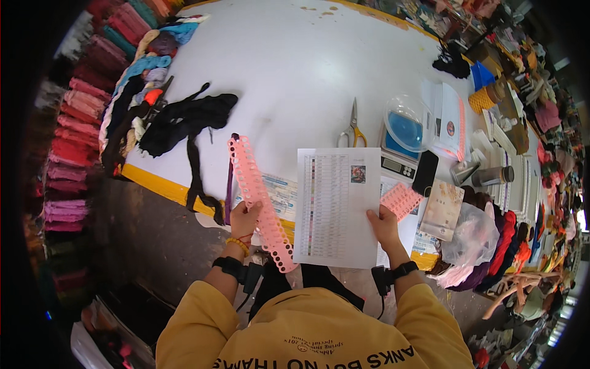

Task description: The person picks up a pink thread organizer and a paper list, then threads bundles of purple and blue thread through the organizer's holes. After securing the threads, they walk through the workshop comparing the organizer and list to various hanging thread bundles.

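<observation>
My left hand (244, 218) is closed around the long edge of a pink perforated thread-holder strip (249, 169), which slants over the table's near edge. A dark purple strand (229, 178) hangs along its left side from the strip's top end. Between thumb and fingers, my right hand (384, 226) grips the right edge of a white paper sheet (369, 203). The sheet carries a printed table with a column of colour swatches and a small picture. A second pink perforated strip (401, 202) lies just right of the sheet, partly hidden by it.
Yellow-handled scissors (353, 132) lie beyond the sheet. Right of them a clear plastic bowl (407, 117) sits on a digital scale (398, 165), near a black phone (425, 173). Black yarn (190, 123) is spread at left. Yarn bundles (70, 141) fill the left side; a plastic bag (470, 237) is at right.
</observation>
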Demonstrator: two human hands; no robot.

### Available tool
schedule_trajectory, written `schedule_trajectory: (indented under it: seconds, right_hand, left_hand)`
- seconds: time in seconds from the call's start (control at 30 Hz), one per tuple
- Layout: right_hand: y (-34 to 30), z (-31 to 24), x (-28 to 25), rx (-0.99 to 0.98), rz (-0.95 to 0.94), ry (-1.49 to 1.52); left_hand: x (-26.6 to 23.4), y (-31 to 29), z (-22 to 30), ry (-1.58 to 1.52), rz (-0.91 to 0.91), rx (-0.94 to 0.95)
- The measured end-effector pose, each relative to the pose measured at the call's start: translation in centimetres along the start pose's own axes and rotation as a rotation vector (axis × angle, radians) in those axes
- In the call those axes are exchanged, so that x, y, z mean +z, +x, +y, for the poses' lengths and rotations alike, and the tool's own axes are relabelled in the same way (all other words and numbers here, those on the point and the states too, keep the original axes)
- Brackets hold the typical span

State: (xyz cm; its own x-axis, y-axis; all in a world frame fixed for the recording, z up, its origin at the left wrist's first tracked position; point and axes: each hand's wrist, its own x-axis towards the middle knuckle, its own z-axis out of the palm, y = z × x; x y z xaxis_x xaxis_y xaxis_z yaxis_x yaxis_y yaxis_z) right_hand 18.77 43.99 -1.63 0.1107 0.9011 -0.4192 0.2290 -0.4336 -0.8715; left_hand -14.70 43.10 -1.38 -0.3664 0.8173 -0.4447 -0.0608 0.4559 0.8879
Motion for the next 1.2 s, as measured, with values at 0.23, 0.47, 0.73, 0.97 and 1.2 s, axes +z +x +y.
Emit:
schedule_trajectory:
  seconds: [0.23, 0.47, 0.73, 0.97, 1.2]
  right_hand:
    - [-1.5, -7.4, 4.4, -0.099, -0.123, 0.126]
    - [-4.3, -13.0, 13.4, -0.248, -0.317, 0.266]
    - [-9.1, -17.3, 29.6, -0.382, -0.572, 0.235]
    - [-13.9, -20.8, 44.5, -0.413, -0.799, 0.181]
    - [-14.8, -22.2, 59.0, -0.386, -0.972, 0.116]
  left_hand:
    - [-8.4, -3.0, 4.3, -0.194, 0.168, 0.160]
    - [-20.5, -7.7, 6.2, -0.469, 0.352, 0.278]
    - [-37.5, -16.7, 4.0, -0.611, 0.649, 0.360]
    - [-48.1, -22.3, -0.5, -0.766, 0.958, 0.317]
    - [-56.6, -21.3, -4.3, -0.854, 1.106, 0.274]
